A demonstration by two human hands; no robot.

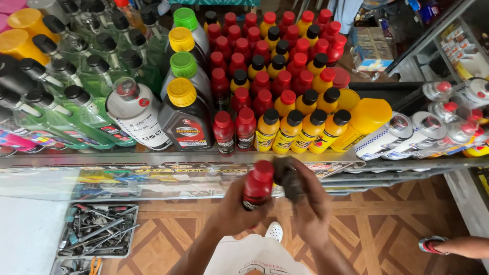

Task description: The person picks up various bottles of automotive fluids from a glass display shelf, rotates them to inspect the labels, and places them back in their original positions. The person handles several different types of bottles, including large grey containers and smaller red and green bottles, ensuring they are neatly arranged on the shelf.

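Note:
My left hand (235, 206) grips a small red bottle (257, 186) with a red cap, held upright just below the edge of a glass counter (153, 160). My right hand (308, 203) is beside it, closed on a dark crumpled cloth (289, 178) that touches the bottle's cap side. On the counter above stand rows of small red bottles (244, 127) and yellow bottles with black caps (290, 130).
Green spray bottles (76, 102), a grey can (135, 114) and dark oil bottles (186, 114) stand on the left, white cans (423, 130) on the right. A tray of tools (97, 231) lies on the patterned floor. Another person's foot (433, 244) shows at the lower right.

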